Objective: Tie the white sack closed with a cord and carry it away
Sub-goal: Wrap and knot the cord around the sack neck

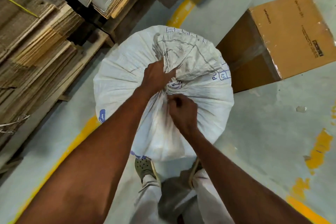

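A full white woven sack (120, 82) with blue print stands upright on the floor in front of my feet. Its mouth is gathered into a bunched neck (181, 56) that fans out toward the far side. My left hand (158, 76) grips the gathered neck from the left. Just below the neck, my right hand (181, 112) is curled into a fist, pinching something thin and pale against the sack; whether that is the cord I cannot tell. No cord shows clearly.
A sealed brown cardboard box (283, 36) stands on the floor right of the sack. Stacks of flattened cardboard sheets (36, 42) on pallets fill the left and top. Worn yellow lines (181, 11) mark the grey concrete floor (263, 123). My shoes (145, 167) stand close behind the sack.
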A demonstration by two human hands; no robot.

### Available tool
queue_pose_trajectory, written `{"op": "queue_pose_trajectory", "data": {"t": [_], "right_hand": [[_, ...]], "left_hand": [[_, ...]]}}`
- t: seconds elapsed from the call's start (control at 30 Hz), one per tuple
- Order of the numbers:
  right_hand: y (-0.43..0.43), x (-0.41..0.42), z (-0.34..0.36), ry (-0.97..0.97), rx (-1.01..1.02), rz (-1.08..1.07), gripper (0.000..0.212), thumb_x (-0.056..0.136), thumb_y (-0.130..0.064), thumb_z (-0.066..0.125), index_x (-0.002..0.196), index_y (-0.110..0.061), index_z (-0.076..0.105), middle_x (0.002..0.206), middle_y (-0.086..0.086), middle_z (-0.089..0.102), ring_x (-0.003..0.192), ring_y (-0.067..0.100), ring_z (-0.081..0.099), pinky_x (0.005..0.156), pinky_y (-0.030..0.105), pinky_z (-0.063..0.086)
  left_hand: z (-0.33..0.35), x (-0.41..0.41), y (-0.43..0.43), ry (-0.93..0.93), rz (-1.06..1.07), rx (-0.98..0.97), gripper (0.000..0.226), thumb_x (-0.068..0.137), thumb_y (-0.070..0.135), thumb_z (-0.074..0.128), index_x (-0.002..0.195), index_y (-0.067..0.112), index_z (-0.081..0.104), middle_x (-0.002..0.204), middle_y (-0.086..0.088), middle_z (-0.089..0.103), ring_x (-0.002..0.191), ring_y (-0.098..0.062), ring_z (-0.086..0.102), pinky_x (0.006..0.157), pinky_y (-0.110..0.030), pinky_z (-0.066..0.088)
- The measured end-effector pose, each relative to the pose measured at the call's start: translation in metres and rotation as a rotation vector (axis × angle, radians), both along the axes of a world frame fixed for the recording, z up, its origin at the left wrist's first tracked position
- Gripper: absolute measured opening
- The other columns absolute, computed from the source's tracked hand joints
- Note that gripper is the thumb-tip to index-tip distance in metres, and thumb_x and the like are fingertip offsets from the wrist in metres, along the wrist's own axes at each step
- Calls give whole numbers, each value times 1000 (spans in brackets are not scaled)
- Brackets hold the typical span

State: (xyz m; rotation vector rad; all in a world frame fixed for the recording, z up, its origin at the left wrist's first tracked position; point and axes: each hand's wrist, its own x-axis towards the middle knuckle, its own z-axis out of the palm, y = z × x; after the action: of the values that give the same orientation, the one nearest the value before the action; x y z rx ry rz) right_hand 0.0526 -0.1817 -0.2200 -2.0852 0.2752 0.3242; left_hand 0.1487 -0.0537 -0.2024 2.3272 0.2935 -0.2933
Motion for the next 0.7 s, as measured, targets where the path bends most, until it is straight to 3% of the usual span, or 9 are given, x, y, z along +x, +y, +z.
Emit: {"op": "queue_pose_trajectory", "data": {"t": [0.1,0.2,0.27,0.37,0.4,0.47,0.57,0.63,0.7], "right_hand": [[-45,10,18,-347,-35,-110,25,91,-23,73,113,-13,69,107,2,73,99,15,69,90,35,55],[-44,56,10,-347,-8,289,65,88,-26,81,138,0,49,137,15,53,132,26,49,114,40,41],[-33,87,15,-325,30,426,66,97,-31,69,147,1,41,149,17,47,142,26,43,121,38,34],[-16,118,42,-176,182,393,48,107,-37,51,149,-14,45,144,-3,56,124,-4,54,107,8,35],[-10,126,48,-96,238,364,44,106,-42,52,146,-22,48,137,-10,61,117,-10,59,103,6,38],[-2,135,49,40,347,310,46,99,-51,62,138,-29,53,129,-14,69,116,-6,65,105,19,48],[3,138,38,171,471,241,45,94,-42,71,131,-17,65,121,1,77,113,18,73,105,46,55],[6,136,31,216,536,154,34,96,-31,72,122,-9,72,114,9,79,109,27,75,103,52,56],[10,133,22,247,575,50,33,94,-28,74,119,-6,73,110,10,80,106,28,76,102,52,57]], "left_hand": [[-4,-3,1,-11,78,-74,51,80,59,61,106,17,74,102,-8,77,99,-29,70,77,-33,49],[0,1,-4,20,198,-154,32,72,45,70,82,14,72,82,-6,72,87,-30,66,70,-32,42],[3,0,-4,9,328,-268,37,62,43,72,74,9,69,73,-3,67,84,-31,67,72,-39,52],[1,-1,-5,-120,454,-543,42,59,33,75,91,6,77,89,-6,78,90,-24,74,83,-50,58],[1,-2,-7,-169,444,-639,38,63,26,75,96,7,78,95,-9,79,94,-26,75,87,-54,58],[-2,-5,-11,-224,416,-738,27,74,20,72,97,9,78,98,-12,79,99,-29,75,89,-57,57],[-16,-18,-16,-281,389,-346,39,86,45,65,86,7,75,83,-12,78,87,-31,75,78,-48,58],[-26,-30,-23,-420,450,81,53,92,56,57,71,9,70,66,-14,70,68,-37,69,63,-43,52],[-27,-36,-31,-600,603,341,47,96,50,61,72,11,70,67,-10,67,66,-34,64,65,-40,46]]}}
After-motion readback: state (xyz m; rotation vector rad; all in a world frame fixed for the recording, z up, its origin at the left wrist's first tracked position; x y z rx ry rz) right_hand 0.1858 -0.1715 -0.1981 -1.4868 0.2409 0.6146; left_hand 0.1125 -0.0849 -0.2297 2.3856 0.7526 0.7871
